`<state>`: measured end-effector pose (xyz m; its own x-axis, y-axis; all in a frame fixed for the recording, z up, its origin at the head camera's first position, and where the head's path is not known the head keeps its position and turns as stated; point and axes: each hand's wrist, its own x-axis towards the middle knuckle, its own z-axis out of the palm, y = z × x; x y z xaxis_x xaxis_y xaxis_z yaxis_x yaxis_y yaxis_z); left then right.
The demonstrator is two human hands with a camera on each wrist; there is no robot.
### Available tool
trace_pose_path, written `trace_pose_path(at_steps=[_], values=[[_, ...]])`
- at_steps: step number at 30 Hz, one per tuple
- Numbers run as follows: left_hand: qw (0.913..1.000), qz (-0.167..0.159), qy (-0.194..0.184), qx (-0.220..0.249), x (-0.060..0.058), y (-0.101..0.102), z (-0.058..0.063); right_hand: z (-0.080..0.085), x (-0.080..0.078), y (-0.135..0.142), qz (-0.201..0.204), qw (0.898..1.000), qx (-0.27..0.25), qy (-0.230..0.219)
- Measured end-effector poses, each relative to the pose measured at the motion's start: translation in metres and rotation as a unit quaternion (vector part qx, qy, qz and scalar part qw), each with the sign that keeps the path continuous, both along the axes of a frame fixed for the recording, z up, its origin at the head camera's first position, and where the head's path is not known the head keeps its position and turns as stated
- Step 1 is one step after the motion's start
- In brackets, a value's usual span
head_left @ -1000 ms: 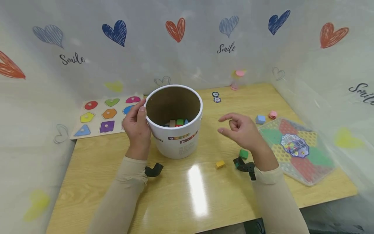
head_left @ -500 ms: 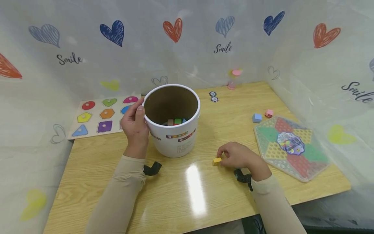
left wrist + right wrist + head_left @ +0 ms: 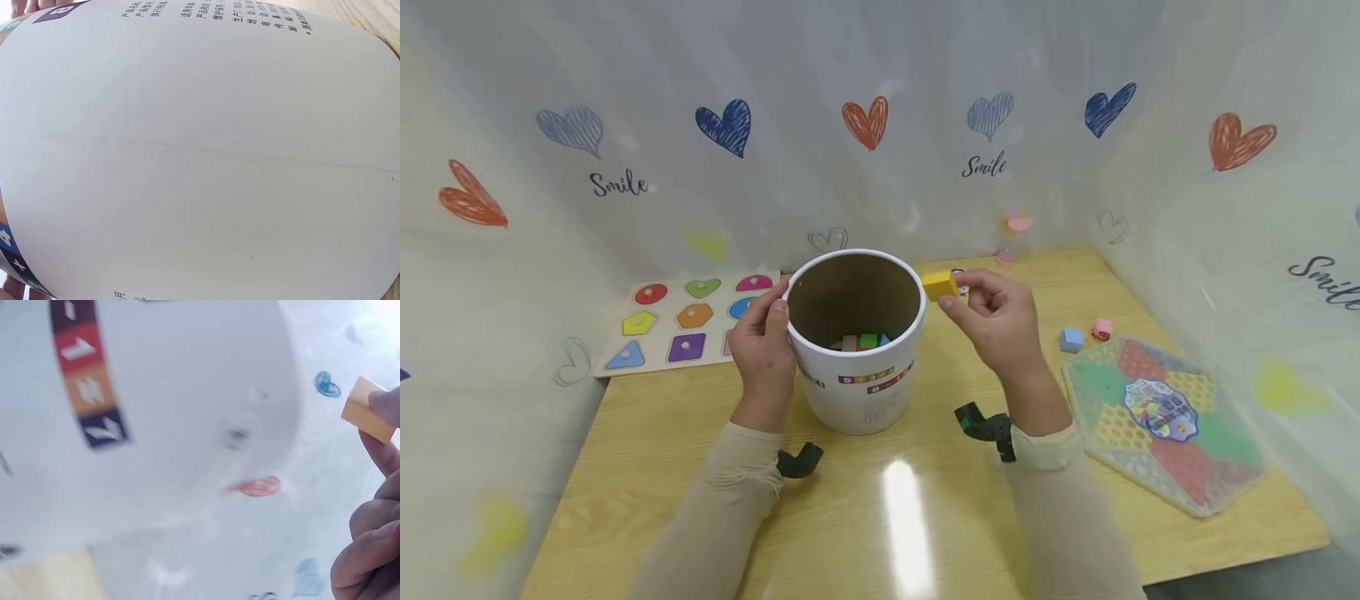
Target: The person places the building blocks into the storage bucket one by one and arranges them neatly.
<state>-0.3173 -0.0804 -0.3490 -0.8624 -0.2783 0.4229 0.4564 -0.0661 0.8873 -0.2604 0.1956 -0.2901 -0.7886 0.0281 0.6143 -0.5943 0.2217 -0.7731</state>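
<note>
My left hand (image 3: 766,354) grips the left rim of a white bucket (image 3: 857,400), which stands on the table. Inside lie several toy blocks (image 3: 868,341), green, red, blue and wood-coloured. Between thumb and fingertips, my right hand (image 3: 1003,325) pinches a yellow toy block (image 3: 940,286) just outside the bucket's right rim. In the right wrist view the same yellow block (image 3: 369,411) shows beside the blurred bucket wall (image 3: 187,394). The bucket's white side (image 3: 200,162), with printed text, fills most of the left wrist view.
A shape puzzle board (image 3: 658,340) lies behind left. At right are a hexagonal peg-board case (image 3: 1165,425), a blue block (image 3: 1071,339) and a small pink toy (image 3: 1102,329). A pink sand timer (image 3: 1006,250) stands at the back of the table (image 3: 842,517).
My right hand went down to the yellow block on the table, took hold of it and lifted it to the bucket's right rim. My left hand stays on the bucket.
</note>
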Motion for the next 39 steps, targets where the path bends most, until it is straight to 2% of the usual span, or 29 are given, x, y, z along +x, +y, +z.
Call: trace_pose_path(at_steps=[4,8,11,14,18,23,32,35,39], values=[[1.0000,-0.007,-0.006,-0.002,0.004,0.004,-0.009,-0.006,0.006,-0.014,0.013,0.999,0.013,-0.049],[0.9997,-0.003,0.024,0.002,0.001,0.005,-0.007,-0.004,0.002,-0.015,0.033,0.996,0.025,-0.075],[0.9988,-0.014,0.046,0.010,0.000,0.005,-0.001,-0.002,-0.001,-0.015,0.042,0.996,0.014,-0.081],[0.9979,-0.029,0.056,0.017,0.004,0.006,0.008,-0.001,-0.001,-0.014,0.047,0.995,0.002,-0.084],[0.9985,-0.020,0.051,0.006,0.013,0.008,0.017,-0.001,-0.002,-0.015,0.053,0.995,-0.006,-0.088],[0.9990,-0.008,0.042,-0.010,0.017,0.008,0.019,-0.003,-0.002,-0.014,0.062,0.994,0.007,-0.092],[0.9992,-0.007,0.035,-0.020,0.018,0.008,0.019,-0.005,0.000,-0.011,0.081,0.992,0.017,-0.093],[0.9993,-0.003,0.026,-0.026,0.020,0.008,0.020,-0.008,0.000,-0.009,0.057,0.995,0.022,-0.081],[0.9994,0.005,0.023,-0.024,0.019,0.007,0.020,-0.019,-0.001,0.014,-0.028,0.998,0.022,-0.061]])
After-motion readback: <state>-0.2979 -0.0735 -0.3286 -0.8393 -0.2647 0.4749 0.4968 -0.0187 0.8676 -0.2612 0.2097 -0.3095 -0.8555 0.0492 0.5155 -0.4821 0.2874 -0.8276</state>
